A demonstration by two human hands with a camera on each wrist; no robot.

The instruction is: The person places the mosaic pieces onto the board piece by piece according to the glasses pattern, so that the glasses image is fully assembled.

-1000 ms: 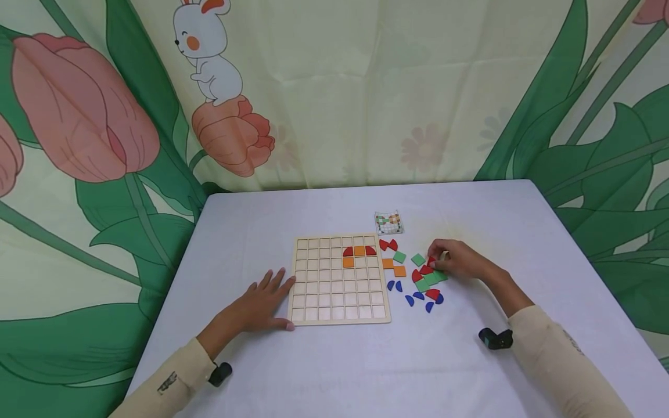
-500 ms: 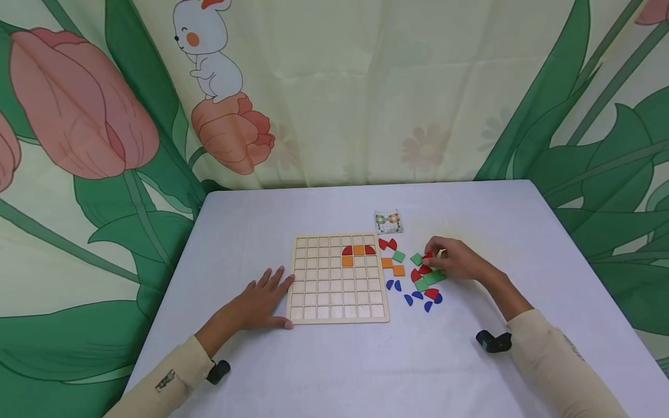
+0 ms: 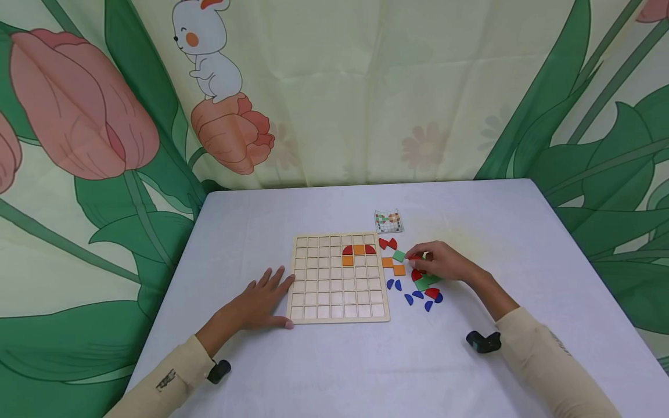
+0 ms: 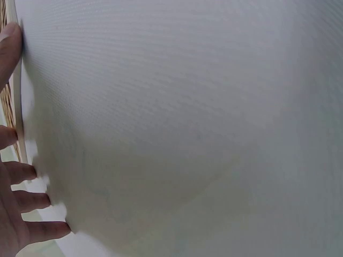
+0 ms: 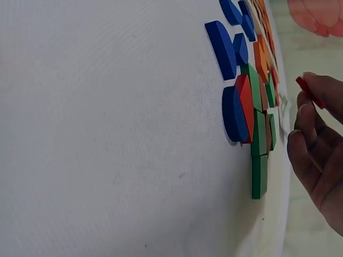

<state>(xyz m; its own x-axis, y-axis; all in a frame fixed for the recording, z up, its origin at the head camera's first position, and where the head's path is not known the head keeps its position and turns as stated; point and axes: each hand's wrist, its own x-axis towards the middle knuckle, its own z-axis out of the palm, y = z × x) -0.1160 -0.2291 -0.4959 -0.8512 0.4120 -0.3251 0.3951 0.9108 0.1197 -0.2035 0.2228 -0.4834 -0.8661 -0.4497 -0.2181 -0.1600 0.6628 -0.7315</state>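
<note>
A wooden grid board point(image 3: 338, 290) lies on the white table, with red and orange pieces point(image 3: 358, 251) set in its top rows. My left hand point(image 3: 261, 302) rests flat on the table against the board's left edge point(image 4: 16, 107), fingers straight. My right hand point(image 3: 436, 262) hovers over the loose pile of tiles point(image 3: 424, 283) right of the board and pinches a small red piece point(image 5: 308, 91) between thumb and fingers. Green, red and blue tiles point(image 5: 246, 107) lie just below that hand.
A small pattern card point(image 3: 389, 221) lies beyond the board. Two orange squares point(image 3: 393, 266), a green square point(image 3: 399, 256) and red pieces point(image 3: 388, 244) sit between board and pile. Blue half-rounds point(image 3: 418, 297) lie nearer me. A flower-print curtain hangs behind the table.
My right hand has lifted a red piece from the pile and shifted left toward the board. The left hand has stayed put.
</note>
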